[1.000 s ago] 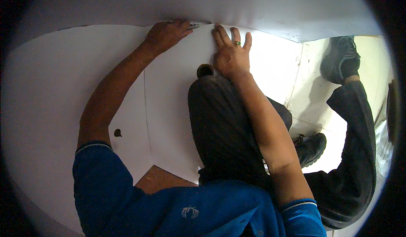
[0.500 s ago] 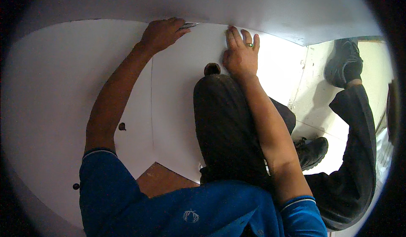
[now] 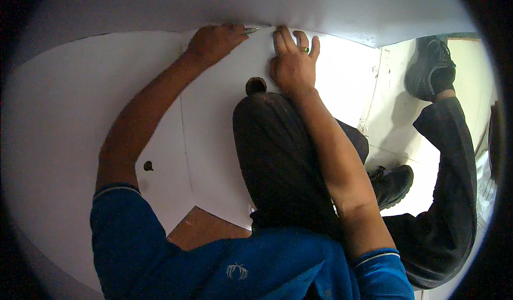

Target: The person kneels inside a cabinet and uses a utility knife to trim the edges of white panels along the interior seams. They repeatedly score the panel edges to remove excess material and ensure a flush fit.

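Observation:
My left hand (image 3: 218, 44) is closed around a slim silvery tool with a pointed tip (image 3: 259, 29), perhaps a cutter knife. Most of its handle is hidden in the fingers. The tip lies along the seam where a white panel (image 3: 214, 123) meets a grey upright panel (image 3: 256, 3). Just right of the tip, my right hand (image 3: 295, 67) lies on the white panel with fingers spread, fingertips at the same seam. It wears a ring and holds nothing.
A round hole (image 3: 256, 85) in the white panel sits before my bent knee (image 3: 267, 139). A smaller dark hole (image 3: 148, 166) is further left. Brown surface (image 3: 208, 230) shows near my body. At right are pale floor tiles (image 3: 393, 102), a black shoe (image 3: 394, 186) and another shoe (image 3: 430, 67).
My left hand and the tool have slid right along the seam, so the tip is nearer my right hand. The whole view has shifted slightly.

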